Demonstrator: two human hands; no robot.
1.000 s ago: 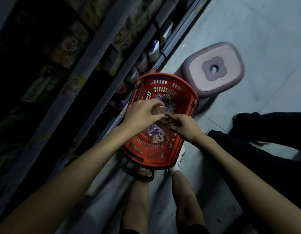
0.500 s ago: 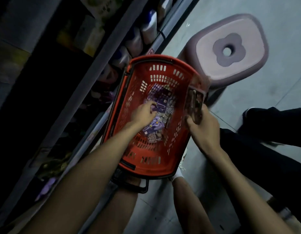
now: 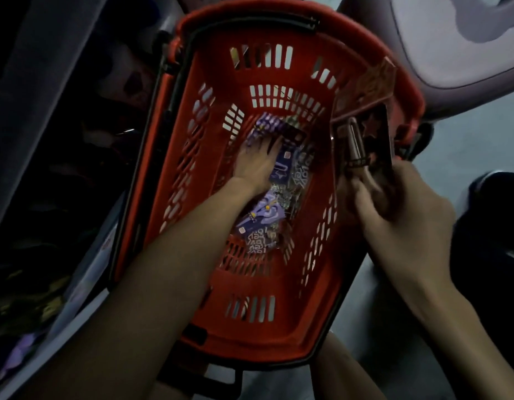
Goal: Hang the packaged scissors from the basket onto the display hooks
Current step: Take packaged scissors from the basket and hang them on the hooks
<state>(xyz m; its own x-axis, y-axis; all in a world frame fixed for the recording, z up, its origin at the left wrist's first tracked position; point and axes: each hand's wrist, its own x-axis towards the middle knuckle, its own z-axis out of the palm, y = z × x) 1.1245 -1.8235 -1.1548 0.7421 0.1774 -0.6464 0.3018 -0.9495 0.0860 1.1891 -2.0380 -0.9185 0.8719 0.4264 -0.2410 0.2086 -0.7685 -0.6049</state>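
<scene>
Scissors pack (image 3: 362,145) gripped by right hand (image 3: 400,209); purple packs (image 3: 264,217) in red basket (image 3: 279,339) touched by flat left hand (image 3: 255,166); white lettering unreadable.

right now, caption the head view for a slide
Left hand reaches among purple packets in the red basket; right hand holds packaged scissors at its rim.
</scene>
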